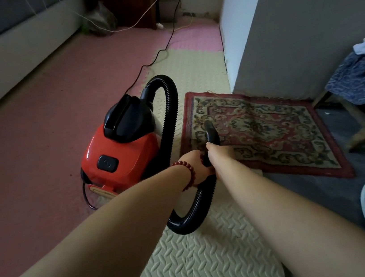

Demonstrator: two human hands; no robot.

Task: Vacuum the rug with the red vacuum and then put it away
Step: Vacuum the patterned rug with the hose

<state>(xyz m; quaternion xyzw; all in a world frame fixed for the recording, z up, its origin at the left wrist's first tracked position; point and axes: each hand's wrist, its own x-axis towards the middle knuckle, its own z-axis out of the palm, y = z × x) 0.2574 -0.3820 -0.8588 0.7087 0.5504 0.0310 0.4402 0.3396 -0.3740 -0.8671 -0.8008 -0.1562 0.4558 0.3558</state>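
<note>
The left hand (pixel 196 165) and right hand (pixel 216 151) both grip the black hose (pixel 172 107); its nozzle (pixel 210 129) points ahead onto the rug (pixel 276 132), whose length runs rightward, nearer the right hand.

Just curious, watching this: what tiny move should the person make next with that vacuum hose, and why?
Probably draw the black nozzle rightward across the patterned rug. The left hand and right hand both grip it, its tip sits near the rug's left end, and most of the rug lies to its right.
</note>
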